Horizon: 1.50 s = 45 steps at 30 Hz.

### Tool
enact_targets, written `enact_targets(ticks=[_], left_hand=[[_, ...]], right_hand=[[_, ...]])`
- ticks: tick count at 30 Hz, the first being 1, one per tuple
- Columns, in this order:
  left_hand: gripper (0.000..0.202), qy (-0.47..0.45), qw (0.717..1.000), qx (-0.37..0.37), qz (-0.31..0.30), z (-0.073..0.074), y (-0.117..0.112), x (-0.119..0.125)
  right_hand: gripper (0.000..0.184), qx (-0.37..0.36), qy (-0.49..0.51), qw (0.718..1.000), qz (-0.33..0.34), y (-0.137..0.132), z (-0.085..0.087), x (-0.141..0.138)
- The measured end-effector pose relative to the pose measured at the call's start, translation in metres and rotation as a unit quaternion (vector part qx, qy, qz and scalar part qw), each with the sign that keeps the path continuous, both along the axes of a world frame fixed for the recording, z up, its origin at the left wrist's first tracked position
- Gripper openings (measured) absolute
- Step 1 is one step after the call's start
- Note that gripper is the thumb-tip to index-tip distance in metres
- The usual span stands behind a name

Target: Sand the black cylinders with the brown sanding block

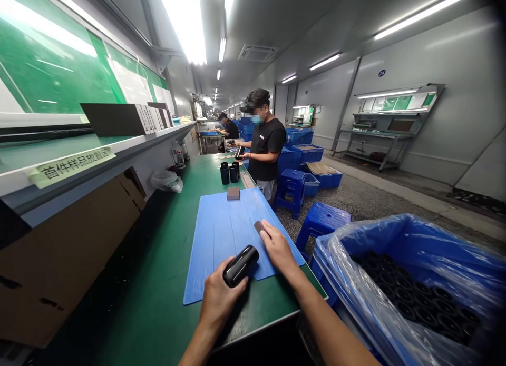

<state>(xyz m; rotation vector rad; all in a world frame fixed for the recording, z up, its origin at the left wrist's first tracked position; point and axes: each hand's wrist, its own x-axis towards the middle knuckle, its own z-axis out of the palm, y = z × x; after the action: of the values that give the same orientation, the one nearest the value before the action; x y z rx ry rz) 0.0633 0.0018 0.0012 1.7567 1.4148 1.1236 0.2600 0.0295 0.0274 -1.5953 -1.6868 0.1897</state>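
Cylinder (240,266) sits clamped in the curled fingers of the left hand (216,303) above the mat (213,255); the right hand (279,249) pinches a pad (260,227), fingers together. A loose grip could drop it.

Green workbench (150,282), blue plastic mat (221,239) on top, upright black cylinders (225,174) beyond.

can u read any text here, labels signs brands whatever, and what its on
"首件样品放置区" on the pale green shelf label
White print on the co-worker's black T-shirt: too small to read
Printing on the dark boxes' ends: too blurred to read
Round blue wall sticker: too small to read
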Motion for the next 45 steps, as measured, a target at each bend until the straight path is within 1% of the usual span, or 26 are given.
enact_targets(ticks=[1, 3, 6, 8, 11, 15, 18, 20, 23, 24, 25, 27, 28, 31, 32, 33, 35, 36, 39, 40, 42, 43, 44, 45], left_hand=[[0.048, -0.002, 1.0, 0.0, 0.001, 0.0, 0.0, 0.0], [0.048, -0.004, 1.0, 0.004, 0.002, 0.0, 0.0, 0.0], [0.046, -0.007, 1.0, 0.007, -0.005, -0.001, 0.001, 0.0], [0.045, -0.007, 1.0, 0.009, -0.009, -0.001, 0.001, 0.001], [0.045, 0.005, 1.0, 0.013, -0.009, -0.001, 0.0, 0.001], [0.044, 0.005, 0.999, 0.017, -0.026, -0.003, -0.001, 0.0], [0.045, 0.018, 0.999, 0.028, -0.02, -0.004, -0.001, 0.0], [0.045, 0.023, 0.999, 0.025, -0.014, -0.004, -0.001, 0.0], [0.046, 0.014, 0.999, 0.015, -0.026, -0.003, -0.001, 0.0], [0.046, 0.011, 0.999, 0.015, -0.027, -0.003, -0.001, -0.001], [0.046, 0.01, 0.999, 0.015, -0.026, -0.002, 0.0, -0.001], [0.045, 0.006, 1.0, 0.013, -0.018, -0.003, 0.0, -0.001], [0.044, 0.003, 1.0, 0.012, -0.017, -0.003, 0.0, -0.001], [0.045, -0.004, 1.0, 0.005, -0.025, -0.003, 0.0, -0.001], [0.046, -0.002, 1.0, 0.004, -0.025, -0.003, 0.0, -0.001], [0.047, 0.001, 1.0, 0.003, -0.022, -0.002, 0.0, 0.0], [0.048, 0.006, 1.0, -0.001, -0.012, -0.002, 0.0, 0.0], [0.047, 0.006, 1.0, -0.001, -0.012, -0.002, 0.0, 0.0], [0.046, 0.001, 1.0, 0.004, -0.023, -0.002, 0.0, 0.0], [0.046, 0.001, 1.0, 0.009, -0.023, -0.003, 0.0, 0.0], [0.048, 0.006, 1.0, 0.016, -0.013, -0.003, -0.001, 0.0], [0.048, 0.007, 1.0, 0.017, -0.009, -0.003, -0.001, -0.001], [0.047, 0.005, 1.0, 0.015, -0.011, -0.003, 0.0, -0.001], [0.045, 0.001, 1.0, 0.01, -0.02, -0.003, 0.0, -0.001]], right_hand=[[0.048, 0.008, 0.003, 1.0, -0.007, -0.001, 0.0, 0.006], [0.05, 0.024, 0.006, 1.0, -0.012, -0.018, -0.003, 0.006], [0.05, 0.022, -0.047, 0.998, 0.024, -0.053, -0.008, -0.015], [0.052, -0.006, -0.093, 0.995, 0.028, -0.062, -0.007, -0.032], [0.051, -0.045, -0.113, 0.993, -0.004, -0.057, 0.0, -0.046], [0.055, -0.027, -0.143, 0.989, 0.025, -0.055, 0.006, -0.049], [0.052, -0.042, -0.136, 0.99, -0.003, -0.059, 0.008, -0.051], [0.051, -0.053, -0.133, 0.99, -0.006, -0.061, 0.007, -0.054], [0.055, -0.027, -0.152, 0.988, 0.029, -0.064, 0.004, -0.058], [0.056, -0.021, -0.151, 0.988, 0.026, -0.064, 0.002, -0.059], [0.054, -0.03, -0.143, 0.989, 0.004, -0.064, 0.001, -0.059], [0.053, -0.044, -0.133, 0.99, -0.018, -0.063, 0.0, -0.06], [0.052, -0.048, -0.134, 0.99, -0.014, -0.064, -0.001, -0.06], [0.057, -0.013, -0.159, 0.986, 0.036, -0.066, -0.001, -0.06], [0.056, -0.018, -0.157, 0.987, 0.029, -0.066, 0.0, -0.059], [0.054, -0.036, -0.146, 0.989, 0.002, -0.065, 0.001, -0.058], [0.052, -0.058, -0.139, 0.988, -0.023, -0.064, 0.002, -0.055], [0.052, -0.055, -0.145, 0.988, -0.015, -0.064, 0.002, -0.054], [0.057, -0.009, -0.179, 0.983, 0.041, -0.068, 0.0, -0.05], [0.057, -0.011, -0.177, 0.983, 0.038, -0.069, 0.0, -0.049], [0.054, -0.041, -0.154, 0.987, -0.001, -0.07, 0.001, -0.049], [0.053, -0.048, -0.147, 0.988, -0.005, -0.072, 0.001, -0.051], [0.052, -0.048, -0.143, 0.989, 0.005, -0.073, 0.001, -0.052], [0.054, -0.036, -0.145, 0.988, 0.034, -0.074, 0.0, -0.054]])
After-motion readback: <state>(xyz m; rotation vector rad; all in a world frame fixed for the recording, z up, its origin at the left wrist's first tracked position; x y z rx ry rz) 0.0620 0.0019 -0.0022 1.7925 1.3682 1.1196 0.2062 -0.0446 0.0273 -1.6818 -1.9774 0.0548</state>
